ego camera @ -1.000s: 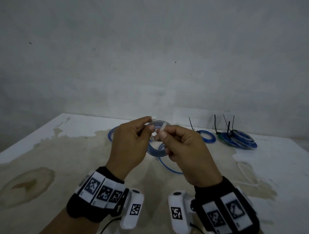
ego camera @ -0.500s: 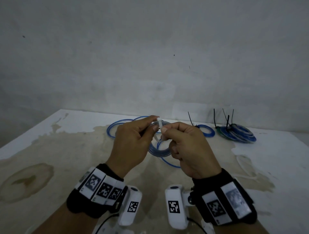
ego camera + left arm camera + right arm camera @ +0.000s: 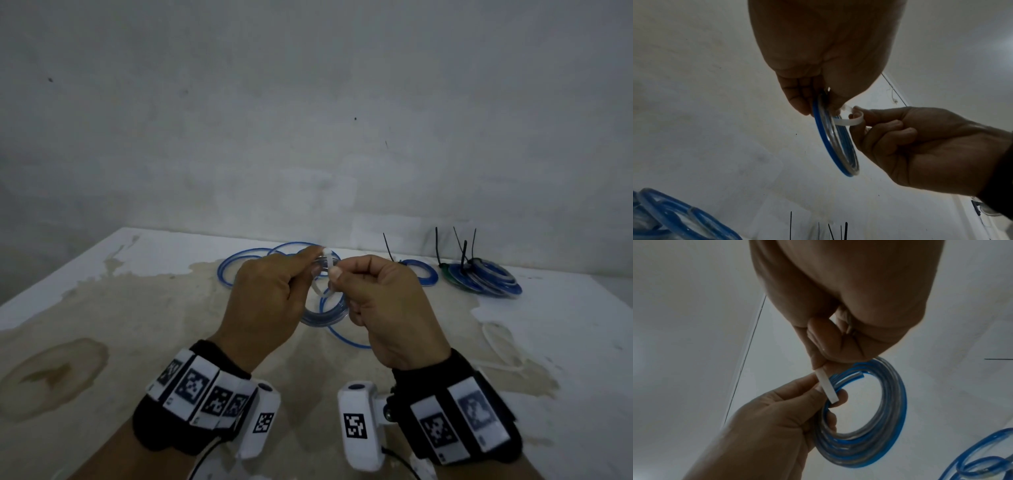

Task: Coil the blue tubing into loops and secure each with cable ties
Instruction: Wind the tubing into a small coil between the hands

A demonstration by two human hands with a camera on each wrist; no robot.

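Above the table's middle I hold a small coil of blue and clear tubing (image 3: 323,317). My left hand (image 3: 317,265) pinches the coil's top edge between thumb and fingers (image 3: 797,100), and the coil (image 3: 835,146) hangs below them. My right hand (image 3: 335,275) pinches a white cable tie (image 3: 328,263) that bends in a loop around the coil's strands (image 3: 849,121). In the right wrist view the white tie (image 3: 827,387) crosses the coil (image 3: 892,418) next to my left thumb. One cut tubing end (image 3: 857,375) shows inside the coil.
Loose loops of blue tubing (image 3: 239,270) lie on the stained white table (image 3: 102,308) behind my hands. At the back right lie a small blue coil (image 3: 419,272) and a stack of coils (image 3: 486,282) with black ties sticking up. A white tie (image 3: 503,346) lies on the right.
The white tie has turned from slanted to nearly upright between my fingertips, and its strap now loops around the coil. Both hands stay close together in much the same place.
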